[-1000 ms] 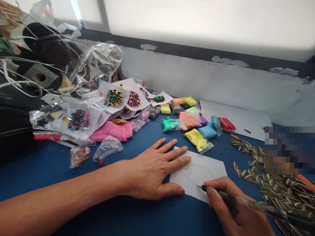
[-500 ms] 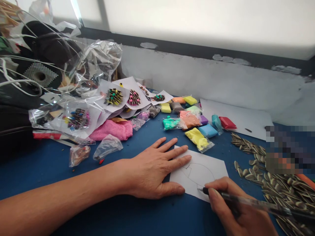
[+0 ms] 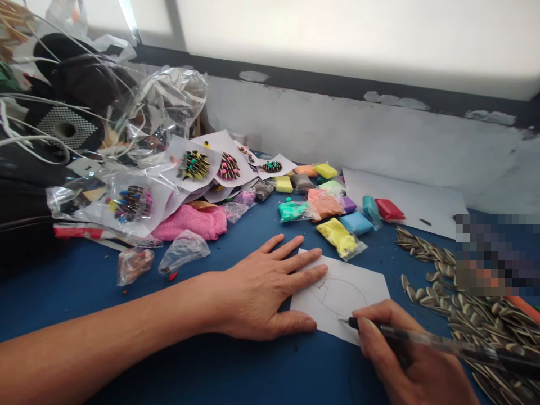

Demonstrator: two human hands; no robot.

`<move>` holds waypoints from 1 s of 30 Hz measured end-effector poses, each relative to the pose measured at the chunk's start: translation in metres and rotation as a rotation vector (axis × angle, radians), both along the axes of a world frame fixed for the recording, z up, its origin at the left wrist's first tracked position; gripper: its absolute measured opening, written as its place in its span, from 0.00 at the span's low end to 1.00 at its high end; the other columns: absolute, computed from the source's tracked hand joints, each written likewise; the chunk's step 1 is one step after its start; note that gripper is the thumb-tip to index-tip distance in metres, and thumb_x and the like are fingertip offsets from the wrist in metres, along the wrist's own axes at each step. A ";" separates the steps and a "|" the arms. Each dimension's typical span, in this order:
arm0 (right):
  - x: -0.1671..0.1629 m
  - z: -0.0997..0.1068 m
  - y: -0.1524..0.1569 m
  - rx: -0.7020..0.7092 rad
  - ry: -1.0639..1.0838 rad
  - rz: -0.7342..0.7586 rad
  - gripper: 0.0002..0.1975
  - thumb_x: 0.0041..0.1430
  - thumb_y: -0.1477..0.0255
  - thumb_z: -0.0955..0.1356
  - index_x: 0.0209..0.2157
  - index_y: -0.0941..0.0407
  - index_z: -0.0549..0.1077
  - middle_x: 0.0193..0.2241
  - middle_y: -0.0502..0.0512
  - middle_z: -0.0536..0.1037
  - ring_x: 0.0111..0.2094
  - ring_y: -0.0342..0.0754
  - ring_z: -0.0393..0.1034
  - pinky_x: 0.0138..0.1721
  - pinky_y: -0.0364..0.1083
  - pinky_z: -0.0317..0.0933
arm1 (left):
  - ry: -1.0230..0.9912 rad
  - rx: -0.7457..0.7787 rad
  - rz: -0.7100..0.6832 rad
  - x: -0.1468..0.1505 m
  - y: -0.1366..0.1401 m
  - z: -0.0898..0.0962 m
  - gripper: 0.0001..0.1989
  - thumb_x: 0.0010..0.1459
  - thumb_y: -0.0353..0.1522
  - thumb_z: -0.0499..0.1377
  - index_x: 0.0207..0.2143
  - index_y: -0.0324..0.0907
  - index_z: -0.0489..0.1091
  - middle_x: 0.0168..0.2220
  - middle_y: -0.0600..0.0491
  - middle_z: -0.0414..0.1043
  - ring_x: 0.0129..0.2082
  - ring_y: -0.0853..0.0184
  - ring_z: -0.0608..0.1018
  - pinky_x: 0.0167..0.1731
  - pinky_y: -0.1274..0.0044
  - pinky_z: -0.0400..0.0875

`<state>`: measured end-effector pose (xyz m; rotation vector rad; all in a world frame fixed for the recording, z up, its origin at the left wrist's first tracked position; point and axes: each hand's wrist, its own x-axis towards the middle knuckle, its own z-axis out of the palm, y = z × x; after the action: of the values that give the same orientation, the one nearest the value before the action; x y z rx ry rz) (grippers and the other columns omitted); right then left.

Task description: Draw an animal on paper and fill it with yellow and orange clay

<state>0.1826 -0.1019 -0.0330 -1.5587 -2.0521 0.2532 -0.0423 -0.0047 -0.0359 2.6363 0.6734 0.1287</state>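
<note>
A white sheet of paper lies on the blue table, with a thin rounded outline and short lines drawn on it. My left hand rests flat with fingers spread, its fingertips and thumb over the paper's left side. Between the thumb and fingers of my right hand is a black pen with a clear barrel. The pen's tip is at the lower part of the drawing, by a short line. To the right of this hand sunflower seeds lie in a loose heap.
Packets of coloured clay lie beyond the paper. Papers bearing seed-and-clay figures, a pink cloth and plastic bags sit at the left. Another white sheet lies by the wall. Pixelation hides an area at far right.
The pen tip has shifted very slightly upward at the same short line, along with my right hand. My left hand stays flat on the paper.
</note>
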 end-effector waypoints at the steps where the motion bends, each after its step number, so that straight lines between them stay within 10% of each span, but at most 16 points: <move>1: -0.001 0.000 0.000 -0.009 -0.002 -0.002 0.07 0.65 0.70 0.62 0.31 0.51 0.69 0.20 0.42 0.73 0.20 0.39 0.71 0.23 0.36 0.63 | 0.000 -0.003 -0.002 0.000 0.000 0.000 0.37 0.63 0.53 0.48 0.69 0.48 0.43 0.70 0.51 0.36 0.69 0.51 0.39 0.65 0.55 0.34; 30: 0.001 -0.002 -0.003 -0.019 0.012 -0.061 0.08 0.64 0.66 0.62 0.32 0.51 0.70 0.16 0.41 0.69 0.14 0.39 0.65 0.14 0.37 0.58 | -0.023 0.007 -0.006 0.000 0.000 -0.002 0.37 0.63 0.53 0.48 0.69 0.48 0.43 0.70 0.50 0.37 0.69 0.50 0.40 0.65 0.54 0.34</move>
<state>0.1836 -0.1044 -0.0346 -1.6244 -1.9948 0.2602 -0.0427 -0.0044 -0.0375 2.6388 0.6582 0.1597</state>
